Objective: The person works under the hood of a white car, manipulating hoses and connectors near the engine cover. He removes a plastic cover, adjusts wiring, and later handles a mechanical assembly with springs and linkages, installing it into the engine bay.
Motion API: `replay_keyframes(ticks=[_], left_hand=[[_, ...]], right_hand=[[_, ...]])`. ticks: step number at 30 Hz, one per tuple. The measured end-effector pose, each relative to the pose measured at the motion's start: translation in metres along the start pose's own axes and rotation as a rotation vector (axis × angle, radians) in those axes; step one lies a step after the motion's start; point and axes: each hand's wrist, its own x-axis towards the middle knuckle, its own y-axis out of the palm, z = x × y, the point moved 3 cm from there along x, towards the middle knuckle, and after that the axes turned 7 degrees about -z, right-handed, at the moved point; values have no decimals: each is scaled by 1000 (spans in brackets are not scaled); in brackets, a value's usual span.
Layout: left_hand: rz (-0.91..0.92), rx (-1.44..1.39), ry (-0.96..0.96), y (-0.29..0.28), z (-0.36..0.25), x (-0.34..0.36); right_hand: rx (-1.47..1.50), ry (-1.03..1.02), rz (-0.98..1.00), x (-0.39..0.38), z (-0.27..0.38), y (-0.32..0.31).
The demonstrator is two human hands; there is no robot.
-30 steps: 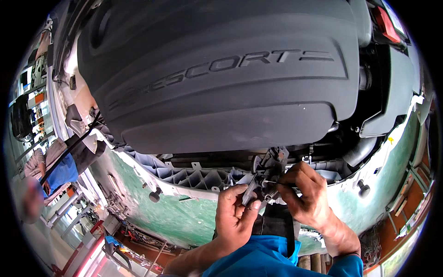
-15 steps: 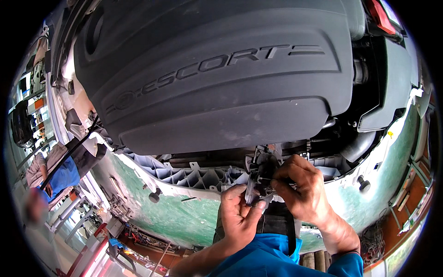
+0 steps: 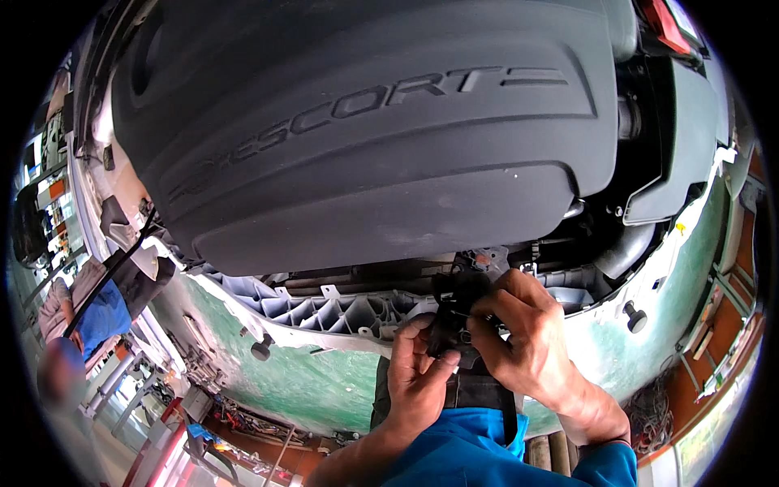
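Note:
A dark metal and black mechanism, by its looks a hood latch [image 3: 446, 323], is held up over the front edge of the engine bay. My left hand [image 3: 415, 375] closes on its lower left side, thumb and fingers gripping it. From the right, my right hand [image 3: 523, 337] pinches at the latch's side with thumb and forefinger. A thin pin or cable end seems to run into that pinch, too small to make out. Just behind the latch lies the grey slotted crossmember [image 3: 324, 312]. My fingers and shadow hide much of the latch.
A big black engine cover [image 3: 365, 162] fills the upper view. The green bumper [image 3: 312, 385] curves across in front, with black rubber stops [image 3: 261, 347]. A black prop rod [image 3: 118, 268] slants at left. Another person [image 3: 93, 312] in blue stands far left; tools [image 3: 251, 426] lie below.
The latch has turned, its shiny metal face no longer showing. Both hands keep their grip on it. The whole view has shifted slightly.

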Motion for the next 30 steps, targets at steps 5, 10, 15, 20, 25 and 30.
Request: replay_keyframes(ticks=[5,10,15,20,25,30], left_hand=[[65,103,90,-6,0,2],[95,243,181,-14,-4,2],[66,224,173,-21,-4,1],[74,135,92,-22,-4,4],[10,9,-41,-22,-7,6],[67,-2,-45,-26,-13,8]], right_hand=[[-78,1,33,3,3,3],[-8,-10,75,7,-1,3],[108,71,136,5,-8,-18],[34,80,252,-3,-15,-33],[72,13,293,-5,-27,-32],[190,19,259,-8,-32,-28]])
